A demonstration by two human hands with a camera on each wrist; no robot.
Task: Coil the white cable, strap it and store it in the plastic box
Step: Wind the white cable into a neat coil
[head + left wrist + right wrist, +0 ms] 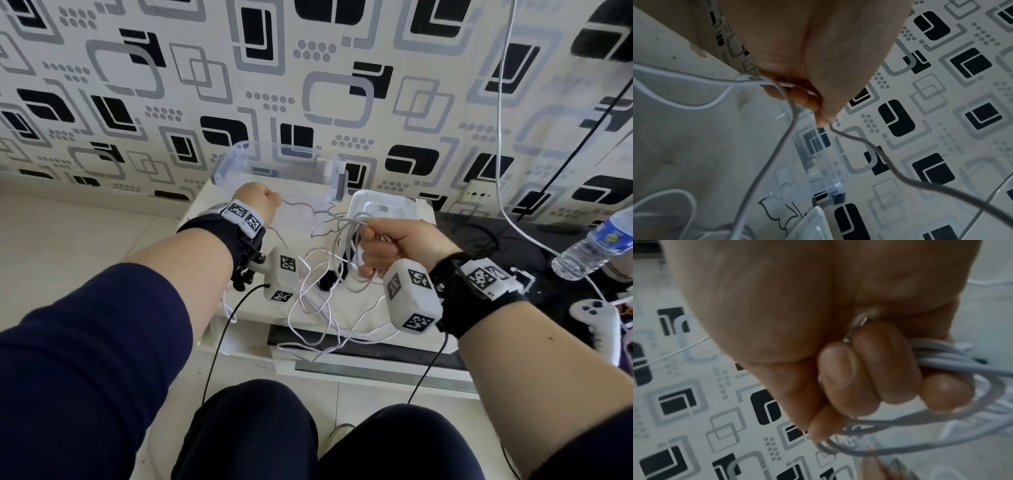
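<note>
My right hand (387, 246) grips several gathered loops of the white cable (346, 250) above the low white table (253, 308); its curled fingers (869, 369) wrap the bundle (953, 360). My left hand (258, 205) pinches a single strand (859, 141) of the same cable, stretched between both hands. Loose cable loops (318, 318) hang down over the table's front edge. The clear plastic box (236, 164) stands open at the table's back, and its white lid (383, 205) lies to its right. A small black piece (328, 280), perhaps the strap, lies on the table below the loops.
A patterned wall (308, 85) rises right behind the table. Another white cable (503, 102) hangs down the wall at right. A water bottle (596, 243) and a white game controller (596, 318) lie on the dark surface at right. My knees (308, 431) are below the table.
</note>
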